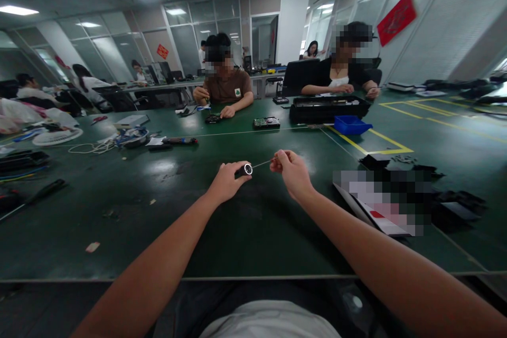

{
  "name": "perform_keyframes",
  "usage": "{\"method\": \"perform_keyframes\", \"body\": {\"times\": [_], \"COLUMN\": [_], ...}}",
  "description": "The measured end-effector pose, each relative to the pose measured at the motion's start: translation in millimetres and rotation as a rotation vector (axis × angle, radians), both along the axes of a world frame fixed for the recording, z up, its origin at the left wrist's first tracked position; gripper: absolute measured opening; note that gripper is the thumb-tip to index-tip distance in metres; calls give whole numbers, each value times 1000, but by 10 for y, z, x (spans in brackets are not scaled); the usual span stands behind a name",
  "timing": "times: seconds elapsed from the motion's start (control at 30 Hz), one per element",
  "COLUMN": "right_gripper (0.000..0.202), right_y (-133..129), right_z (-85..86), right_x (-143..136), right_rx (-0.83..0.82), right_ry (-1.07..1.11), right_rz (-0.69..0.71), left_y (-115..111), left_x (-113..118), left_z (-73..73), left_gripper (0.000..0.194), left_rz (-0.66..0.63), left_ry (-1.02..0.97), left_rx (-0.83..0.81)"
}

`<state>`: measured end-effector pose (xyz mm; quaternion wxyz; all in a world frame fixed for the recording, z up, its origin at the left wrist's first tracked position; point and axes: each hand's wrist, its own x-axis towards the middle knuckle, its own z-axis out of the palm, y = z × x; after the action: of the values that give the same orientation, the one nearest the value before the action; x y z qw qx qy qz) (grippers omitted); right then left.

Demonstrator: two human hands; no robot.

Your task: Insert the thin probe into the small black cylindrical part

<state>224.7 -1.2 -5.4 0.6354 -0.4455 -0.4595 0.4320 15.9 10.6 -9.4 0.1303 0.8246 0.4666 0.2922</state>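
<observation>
Closed around a short black cylinder [244, 170], my left hand [226, 180] is above the near middle of the green table. A pale ring shows on the cylinder's end, which faces me. A thin straight rod or wire [262, 163] runs from beside the cylinder to my right hand [292, 173]. The fingertips of that hand pinch its far end. Whether the rod goes into the cylinder or passes beside it I cannot tell. Both forearms reach in over the table's front edge.
Across the green table [245, 243], two people sit working. Between them and me are a circuit board device [266, 123], a blue bin [351, 125] and a long black case [330, 111]. A screwdriver [180, 140] and cables [134, 138] lie left; a blurred pale sheet [376, 206] lies right.
</observation>
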Motion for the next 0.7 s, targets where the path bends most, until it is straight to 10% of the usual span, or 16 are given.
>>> {"method": "perform_keyframes", "body": {"times": [0.47, 0.7], "right_gripper": [44, 14], "right_y": [-177, -158], "right_z": [228, 220], "right_x": [69, 40], "right_rx": [11, 30], "right_ry": [-651, -565], "right_rz": [-130, 85], "left_y": [-27, -33], "left_x": [1, 2], "left_z": [-6, -7], "left_gripper": [38, 36], "left_rz": [27, 7], "left_ry": [11, 20], "left_rx": [6, -39]}}
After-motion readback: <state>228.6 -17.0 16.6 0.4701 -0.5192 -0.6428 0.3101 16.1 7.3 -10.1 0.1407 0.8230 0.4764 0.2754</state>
